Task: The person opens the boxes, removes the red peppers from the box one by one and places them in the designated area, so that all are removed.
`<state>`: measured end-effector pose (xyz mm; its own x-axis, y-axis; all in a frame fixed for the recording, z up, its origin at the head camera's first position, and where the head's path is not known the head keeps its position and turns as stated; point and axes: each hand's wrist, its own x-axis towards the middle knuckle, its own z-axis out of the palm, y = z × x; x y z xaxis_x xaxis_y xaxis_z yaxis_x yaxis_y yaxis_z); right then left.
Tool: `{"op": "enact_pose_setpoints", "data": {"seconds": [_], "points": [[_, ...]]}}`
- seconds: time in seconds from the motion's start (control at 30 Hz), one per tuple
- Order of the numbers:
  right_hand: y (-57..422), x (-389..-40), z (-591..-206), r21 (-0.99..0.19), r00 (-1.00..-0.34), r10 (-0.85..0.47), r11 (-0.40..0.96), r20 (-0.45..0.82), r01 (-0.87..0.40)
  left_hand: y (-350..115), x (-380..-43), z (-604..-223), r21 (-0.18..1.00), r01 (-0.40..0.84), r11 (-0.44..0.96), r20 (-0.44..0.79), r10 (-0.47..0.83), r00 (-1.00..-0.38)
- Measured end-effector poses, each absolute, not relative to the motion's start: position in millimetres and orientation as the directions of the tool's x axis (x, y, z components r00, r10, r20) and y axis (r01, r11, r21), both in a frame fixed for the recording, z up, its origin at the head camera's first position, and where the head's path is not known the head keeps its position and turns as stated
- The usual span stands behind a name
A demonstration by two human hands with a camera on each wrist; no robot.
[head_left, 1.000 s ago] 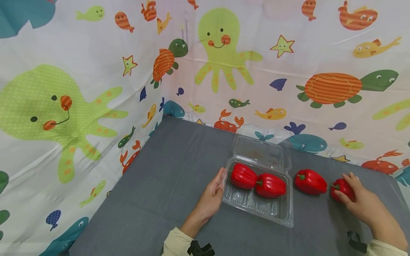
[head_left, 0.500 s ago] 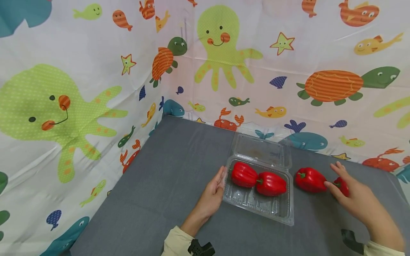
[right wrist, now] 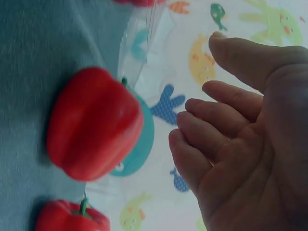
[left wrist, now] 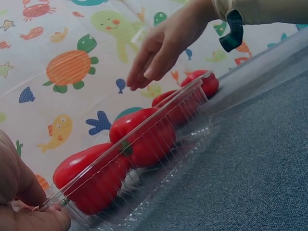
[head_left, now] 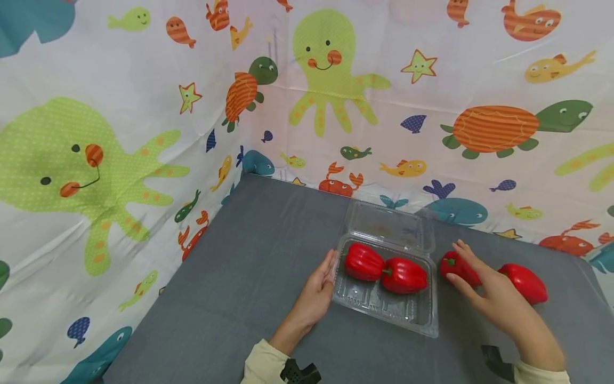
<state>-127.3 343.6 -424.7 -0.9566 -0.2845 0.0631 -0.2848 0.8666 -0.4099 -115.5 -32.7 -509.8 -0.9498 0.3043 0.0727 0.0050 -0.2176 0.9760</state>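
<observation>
My left hand (head_left: pixel 312 298) pinches the left rim of a clear plastic clamshell container (head_left: pixel 355 296), thumb and fingers at its edge in the left wrist view. Two red bell peppers, one on the left (head_left: pixel 363 262) and one on the right (head_left: pixel 405 276), lie side by side inside. My right hand (head_left: pixel 499 298) hovers with fingers extended over a third red bell pepper (head_left: pixel 453 264), just right of the container. In the right wrist view a gap shows between the palm and that pepper (right wrist: pixel 94 122). Another pepper (head_left: pixel 526 284) lies further right, partly behind the hand.
The container's lid (head_left: pixel 384 226) lies folded back toward the wall. A grey cloth (head_left: pixel 216 298) covers the table. Sea-animal curtains (head_left: pixel 268 106) stand along its back and left sides.
My right hand has left the far-right pepper, which it was grasping, and moved left over the pepper beside the container. My left hand stays at the container's rim.
</observation>
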Motion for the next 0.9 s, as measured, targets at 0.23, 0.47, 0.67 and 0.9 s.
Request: {"op": "enact_pose_setpoints", "data": {"seconds": [0.23, 0.47, 0.67, 0.9], "points": [[323, -128, -427, -0.43, -0.948, -0.314, 0.85, 0.052, -0.305, -33, -115, -509, 0.976, -0.005, -0.217, 0.063, 0.307, -0.95], [312, -129, -425, -0.451, -0.944, -0.329, 0.839, 0.024, -0.303, -33, -116, -510, 0.975, -0.002, -0.222, 0.067, 0.306, -0.95], [307, -129, -427, -0.452, -0.942, -0.336, 0.837, 0.018, -0.307, -33, -115, -510, 0.972, 0.004, -0.233, 0.076, 0.3, -0.951], [303, -130, -427, -0.469, -0.939, -0.344, 0.828, 0.01, -0.308, -32, -115, -509, 0.972, 0.004, -0.235, 0.078, 0.305, -0.949]]}}
